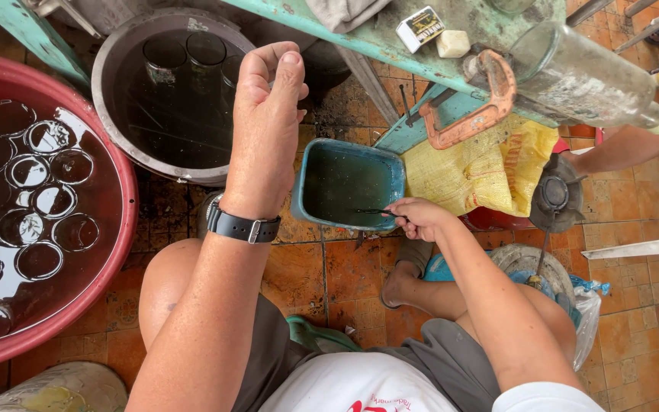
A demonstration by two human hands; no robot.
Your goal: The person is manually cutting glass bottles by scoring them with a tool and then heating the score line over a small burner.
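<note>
My left hand (265, 130), with a dark watch (242, 226) on the wrist, is raised in the middle of the view. Its back faces me, thumb and fingertips are pinched together, and nothing shows between them. Lower down, my right hand (419, 219) grips a thin dark tool (375, 211) whose tip reaches over the dark liquid in a blue rectangular tub (303, 183) on the tiled floor. A clear glass bottle (573, 72) lies on its side on the green table edge above, beside an orange clamp (490, 107).
A red basin (127, 191) at left holds dark water and several round glass pieces. A grey bucket (104, 91) stands behind it. A yellow sack (482, 172), a small burner (554, 194) and another person's arm (627, 145) are at right.
</note>
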